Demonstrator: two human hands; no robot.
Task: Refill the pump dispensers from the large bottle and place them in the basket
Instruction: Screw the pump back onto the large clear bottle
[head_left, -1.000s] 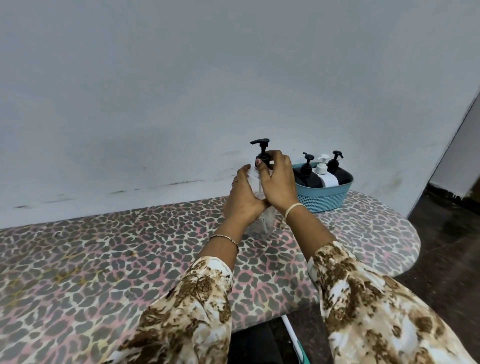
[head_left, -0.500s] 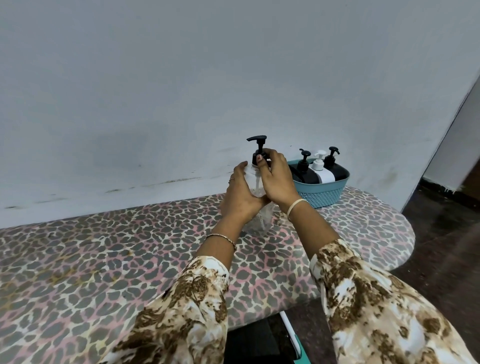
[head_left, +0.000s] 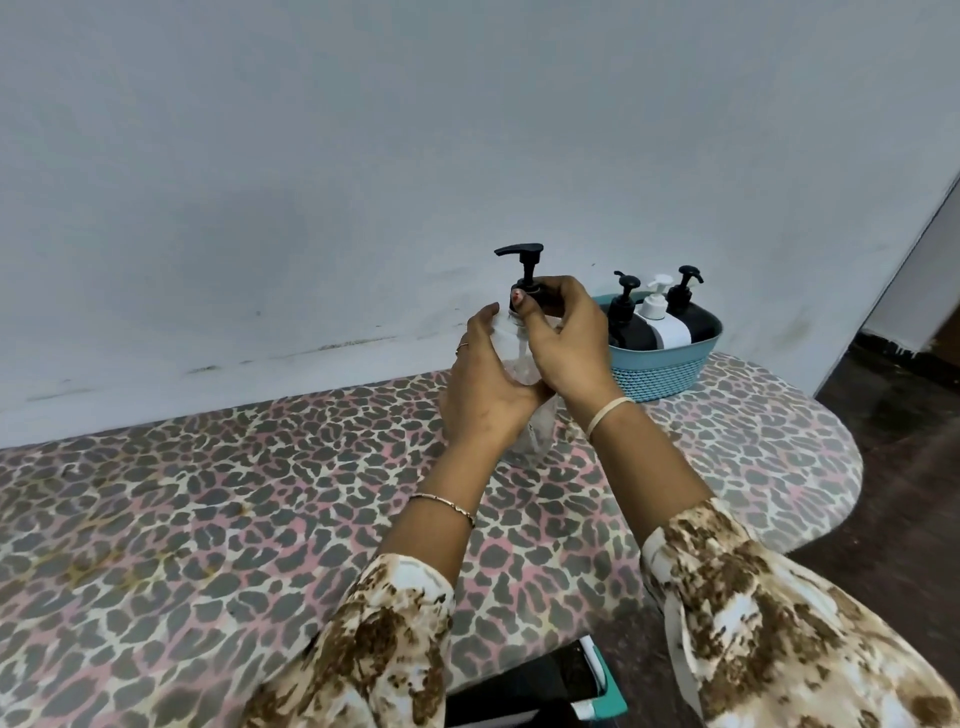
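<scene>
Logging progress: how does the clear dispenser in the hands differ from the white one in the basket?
The clear dispenser is see-through with a black pump; the white dispenser is opaque, pump included. The clear dispenser stands on the table, outside the basket; the white dispenser sits in it. The left hand and right hand grip the clear dispenser; no hand touches the white dispenser. Both have pumps fitted.

Both arms wore loose long sleeves of cream fabric blotched with brown, the left sleeve (head_left: 374, 649) and right sleeve (head_left: 769, 623) ending well behind the wrists. Just behind the left hand (head_left: 488, 384) sat a thin gold-coloured bangle (head_left: 444, 501); behind the right hand (head_left: 566, 338), a plain cream band (head_left: 610, 413). A slim ring (head_left: 462, 347) circled a left finger, and the right thumbnail (head_left: 516, 296) carried red polish.
</scene>
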